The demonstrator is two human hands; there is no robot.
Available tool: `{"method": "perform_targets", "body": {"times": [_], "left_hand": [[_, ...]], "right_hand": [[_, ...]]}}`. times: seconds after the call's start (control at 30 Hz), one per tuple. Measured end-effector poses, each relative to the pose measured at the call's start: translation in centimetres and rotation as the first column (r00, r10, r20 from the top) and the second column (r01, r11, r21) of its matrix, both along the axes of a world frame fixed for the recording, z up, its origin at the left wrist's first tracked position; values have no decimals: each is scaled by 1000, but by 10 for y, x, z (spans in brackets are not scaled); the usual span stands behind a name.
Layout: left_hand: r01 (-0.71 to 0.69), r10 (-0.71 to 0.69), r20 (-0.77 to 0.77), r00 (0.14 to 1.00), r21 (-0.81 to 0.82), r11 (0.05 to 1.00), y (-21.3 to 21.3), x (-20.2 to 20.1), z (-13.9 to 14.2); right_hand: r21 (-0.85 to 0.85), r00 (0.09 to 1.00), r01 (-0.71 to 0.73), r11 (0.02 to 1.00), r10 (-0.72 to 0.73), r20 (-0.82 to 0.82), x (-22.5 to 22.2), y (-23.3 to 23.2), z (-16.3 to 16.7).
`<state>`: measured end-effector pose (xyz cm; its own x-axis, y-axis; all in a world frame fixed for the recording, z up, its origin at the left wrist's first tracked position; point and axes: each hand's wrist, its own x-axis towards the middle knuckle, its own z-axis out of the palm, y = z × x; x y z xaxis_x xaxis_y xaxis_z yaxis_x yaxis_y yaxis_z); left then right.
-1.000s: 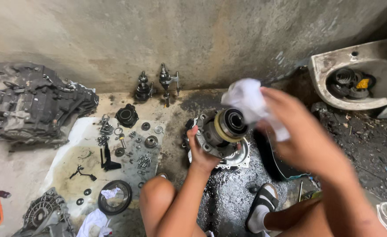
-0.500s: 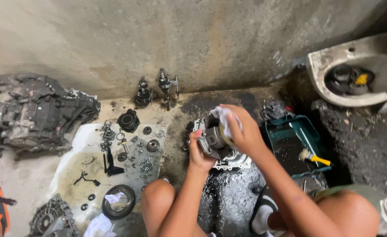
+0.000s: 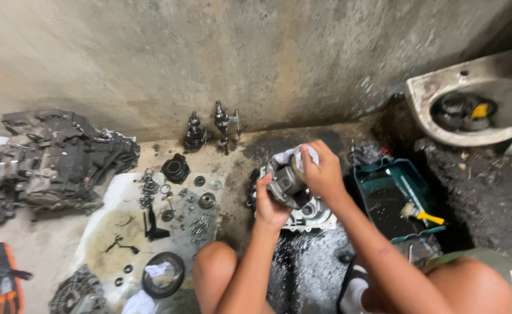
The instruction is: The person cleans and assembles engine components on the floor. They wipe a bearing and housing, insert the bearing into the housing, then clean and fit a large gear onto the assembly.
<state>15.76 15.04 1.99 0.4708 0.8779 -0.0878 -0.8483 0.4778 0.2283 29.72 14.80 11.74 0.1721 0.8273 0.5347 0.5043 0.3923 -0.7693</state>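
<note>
On the floor at far left lies a dark gearbox casing (image 3: 58,160); beside it a pale sheet (image 3: 151,232) carries small bearings, washers and a round ring (image 3: 163,274) with a rag in it; at centre the left hand (image 3: 270,203) cups a metal bearing hub (image 3: 288,183) from below, fingers closed on it, above a housing (image 3: 311,218); it looks heavy, rigid and oily, so best gripped by its body; the right hand (image 3: 323,171) presses a white rag (image 3: 288,156) onto it, closed on the cloth; further right a green tray (image 3: 395,197) holds dark fluid and a yellow-handled brush (image 3: 421,215); a broken basin (image 3: 471,104) holds round parts.
</note>
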Motion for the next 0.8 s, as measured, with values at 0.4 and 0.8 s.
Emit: {"method": "perform_targets", "body": {"times": [0.4,0.8], "left_hand": [[51,-51,126,991,1,999,-24,7,18],[-85,74,177,981,54,995,-13,3,15]], "right_hand": [[-234,653,69,970,-221,-724,60,35,-18],[68,997,70,995,-68,-24,-16,-84,-69]]}}
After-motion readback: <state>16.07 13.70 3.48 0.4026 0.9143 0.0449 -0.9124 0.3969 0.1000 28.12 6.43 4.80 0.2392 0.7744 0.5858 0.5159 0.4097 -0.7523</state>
